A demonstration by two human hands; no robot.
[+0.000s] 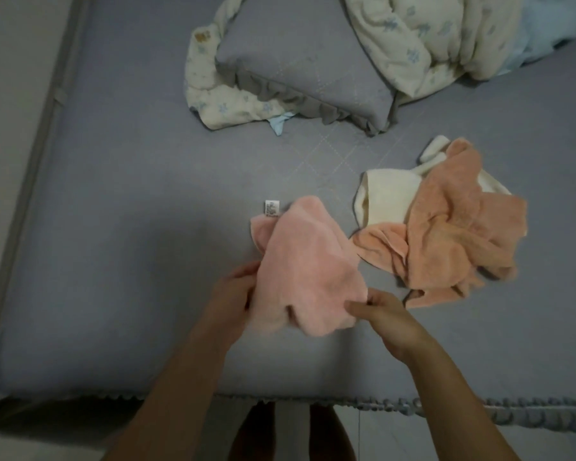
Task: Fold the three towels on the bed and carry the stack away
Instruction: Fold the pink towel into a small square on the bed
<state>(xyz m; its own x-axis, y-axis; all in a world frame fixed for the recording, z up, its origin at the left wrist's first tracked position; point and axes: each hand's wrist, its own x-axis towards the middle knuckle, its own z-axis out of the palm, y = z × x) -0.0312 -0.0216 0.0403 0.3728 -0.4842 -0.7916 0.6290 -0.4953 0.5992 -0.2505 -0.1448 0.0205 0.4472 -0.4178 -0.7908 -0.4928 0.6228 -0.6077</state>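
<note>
A light pink towel (305, 261) lies bunched on the grey-blue bed (130, 227), a white label sticking out at its far left corner. My left hand (233, 294) grips its near left edge. My right hand (383, 314) pinches its near right edge. To the right, an orange towel (453, 237) lies crumpled on top of a cream towel (384, 201), which shows only at its left side and behind.
A grey pillow (300, 74) with a ruffled edge sits further back, with a cream floral blanket (423, 38) wrapped around and beside it. The bed's tasselled front edge (479, 407) runs below my arms. My feet show on the floor beneath.
</note>
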